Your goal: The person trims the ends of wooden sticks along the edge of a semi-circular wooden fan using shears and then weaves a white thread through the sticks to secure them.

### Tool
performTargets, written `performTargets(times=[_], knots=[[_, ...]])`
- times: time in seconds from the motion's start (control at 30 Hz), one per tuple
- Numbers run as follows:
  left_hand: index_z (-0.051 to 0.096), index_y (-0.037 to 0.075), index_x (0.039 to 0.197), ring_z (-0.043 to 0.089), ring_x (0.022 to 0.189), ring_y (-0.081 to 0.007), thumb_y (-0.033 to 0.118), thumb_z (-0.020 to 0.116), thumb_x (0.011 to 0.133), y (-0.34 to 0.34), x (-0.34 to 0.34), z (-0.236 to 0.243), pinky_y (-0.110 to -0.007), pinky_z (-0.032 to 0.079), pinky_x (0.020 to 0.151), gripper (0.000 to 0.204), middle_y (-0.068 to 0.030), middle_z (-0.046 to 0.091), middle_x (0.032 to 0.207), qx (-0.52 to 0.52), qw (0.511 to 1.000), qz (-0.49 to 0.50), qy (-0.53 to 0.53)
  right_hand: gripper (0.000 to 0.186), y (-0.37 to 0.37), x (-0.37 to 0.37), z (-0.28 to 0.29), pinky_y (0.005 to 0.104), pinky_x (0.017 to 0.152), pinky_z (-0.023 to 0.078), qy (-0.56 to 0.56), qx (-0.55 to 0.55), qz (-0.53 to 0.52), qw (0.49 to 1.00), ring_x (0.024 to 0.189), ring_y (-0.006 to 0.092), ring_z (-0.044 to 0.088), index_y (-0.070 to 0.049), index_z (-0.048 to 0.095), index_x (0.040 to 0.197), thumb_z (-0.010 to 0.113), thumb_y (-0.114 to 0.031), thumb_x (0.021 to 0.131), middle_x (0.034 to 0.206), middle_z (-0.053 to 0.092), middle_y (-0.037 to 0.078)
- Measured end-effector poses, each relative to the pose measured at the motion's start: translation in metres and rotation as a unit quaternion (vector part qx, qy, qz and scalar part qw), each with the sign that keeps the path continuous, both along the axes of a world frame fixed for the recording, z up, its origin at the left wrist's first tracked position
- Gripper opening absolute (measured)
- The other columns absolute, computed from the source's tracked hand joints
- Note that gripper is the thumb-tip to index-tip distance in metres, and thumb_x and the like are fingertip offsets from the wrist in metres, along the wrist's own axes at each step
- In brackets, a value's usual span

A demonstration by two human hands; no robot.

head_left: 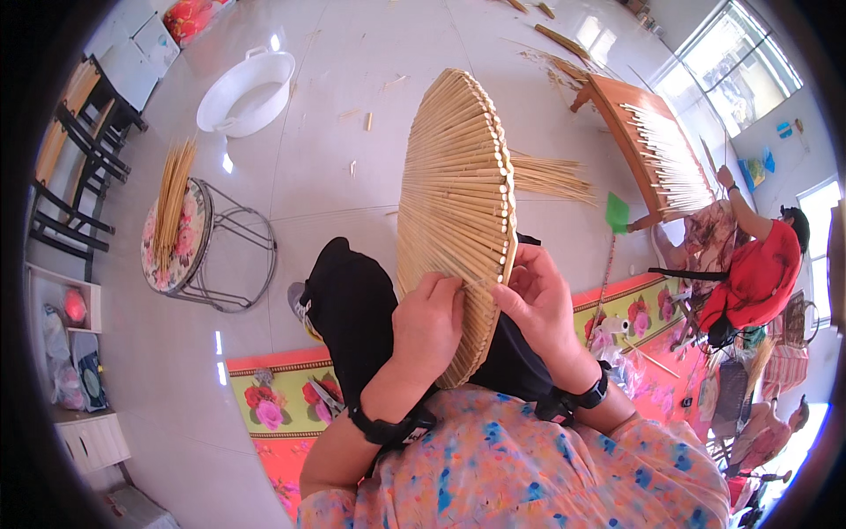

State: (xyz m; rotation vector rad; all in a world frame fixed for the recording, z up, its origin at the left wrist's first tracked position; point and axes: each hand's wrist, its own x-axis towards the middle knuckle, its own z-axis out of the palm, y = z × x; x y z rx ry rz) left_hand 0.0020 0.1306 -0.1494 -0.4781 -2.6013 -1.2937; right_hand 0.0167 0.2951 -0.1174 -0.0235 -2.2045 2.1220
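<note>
A round, flat piece made of pale bamboo or straw sticks point(445, 163) stands nearly upright over my lap, its white cut stick ends running along the right edge. My left hand point(427, 326) presses on the face of it with bent fingers, pinching at the sticks low on the piece. My right hand point(538, 313) holds the right rim, thumb toward me and fingers curled behind, partly hidden.
A flowered stool point(154, 260) with loose sticks is at left, near a white tub point(273, 93). At right, a wooden table point(608, 123) bears sticks, and a co-worker in red point(762, 269) sits beside it; another person point(758, 436) sits lower right. A flowered mat point(251, 361) lies below me.
</note>
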Motion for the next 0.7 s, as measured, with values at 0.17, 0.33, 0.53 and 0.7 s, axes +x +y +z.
performTargets(times=[0.17,0.33,0.53,0.7], knots=[[0.06,0.001,0.084,0.066,0.076,-0.0317,0.003,0.061,0.085,-0.01,-0.009,0.007,-0.039,0.053,0.067,0.002,-0.0134,0.066,0.087,-0.005,0.999,-0.025,-0.025,0.037,0.005,0.003,0.004,0.0237,0.072,0.053,-0.017,0.001,0.004,1.0,0.079,0.0084,0.064,0.002,0.05,0.119,0.069,-0.002,0.088,0.087,0.066,0.004],[0.053,0.002,0.086,0.063,0.071,-0.0198,0.011,0.047,0.092,-0.047,-0.019,0.024,-0.035,0.053,0.068,0.013,-0.0095,0.063,0.078,0.43,0.797,-0.173,-0.386,0.036,0.005,0.003,0.008,0.0234,0.072,0.052,-0.025,0.02,0.007,0.999,0.08,0.008,0.062,0.002,0.05,0.119,0.068,-0.001,0.087,0.091,0.064,0.004],[0.035,-0.004,0.142,0.064,0.075,-0.0242,0.031,0.042,0.102,-0.08,-0.016,0.055,-0.036,0.054,0.072,0.054,-0.0153,0.062,0.085,0.503,0.764,-0.197,-0.354,0.026,0.007,0.005,0.009,0.0219,0.077,0.05,0.036,0.034,-0.014,0.999,0.086,0.0079,0.058,0.003,0.057,0.111,0.066,0.001,0.087,0.101,0.06,0.003],[0.022,-0.001,0.15,0.064,0.093,-0.0309,0.046,0.038,0.102,-0.097,-0.012,0.085,-0.043,0.053,0.084,0.069,-0.0191,0.06,0.105,0.581,0.709,-0.269,-0.294,0.014,0.012,0.013,0.031,0.0241,0.079,0.049,0.079,0.01,-0.003,0.997,0.087,0.009,0.058,0.004,0.058,0.104,0.061,0.002,0.091,0.097,0.061,0.005]])
